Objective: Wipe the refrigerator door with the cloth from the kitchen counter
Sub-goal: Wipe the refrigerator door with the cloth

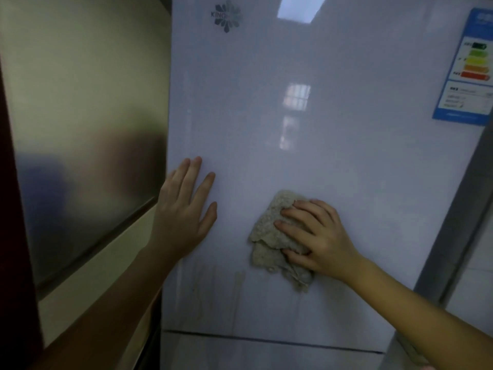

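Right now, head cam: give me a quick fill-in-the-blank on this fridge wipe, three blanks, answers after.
1. The right hand holds the ____ against the refrigerator door.
2. The left hand rests flat on the door and holds ____.
3. The energy label sits in the door's upper ____ corner.
Missing words: cloth; nothing; right.

We see two bare hands, the left hand [184,209] and the right hand [320,236], with short nails, and both forearms [426,311] are uncovered.
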